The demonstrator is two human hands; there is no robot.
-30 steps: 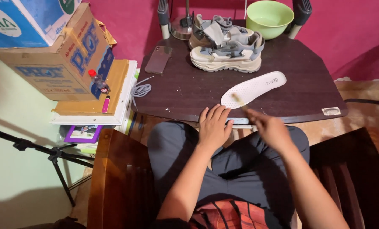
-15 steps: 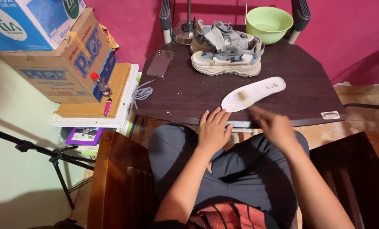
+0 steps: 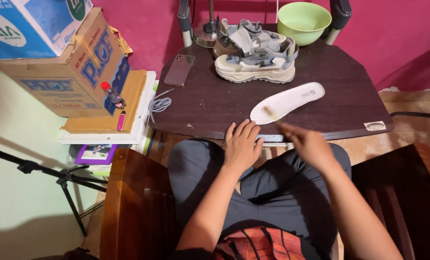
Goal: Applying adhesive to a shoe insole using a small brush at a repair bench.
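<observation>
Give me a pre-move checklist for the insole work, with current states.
1. White insole lies flat on the dark table, fully supported: ok.
2. Right hand grips a thin stick-like tool whose tip sits at the insole's near end: cannot tell, hand and tool are blurred.
3. Left hand rests at the table's near edge, free and apart from the insole: ok.
4. Sneakers stand behind the insole, not touching it: ok.
5. Phone and green bowl sit well away from the hands: ok.
6. Grey lace lies at the table's left edge, partly over it: not ok.
</observation>
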